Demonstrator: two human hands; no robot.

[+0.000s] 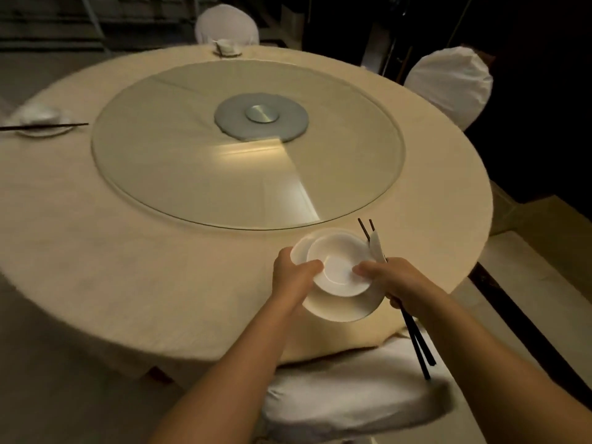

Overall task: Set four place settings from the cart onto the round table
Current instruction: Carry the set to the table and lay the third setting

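Low in the frame, right of centre, both hands hold a stack of white dishes above the near edge of the round, cloth-covered counter [128, 251]. The left hand [293, 272] grasps the rim of the plate [336, 307], its thumb on the bowl [339, 267] resting on it. The right hand [392, 280] touches the bowl's right rim while clenched around dark chopsticks [416, 341] and a white spoon [375, 246]. Finished settings lie at the left edge [41, 121] and top centre [227, 48]. A glass turntable [192, 161] fills the middle.
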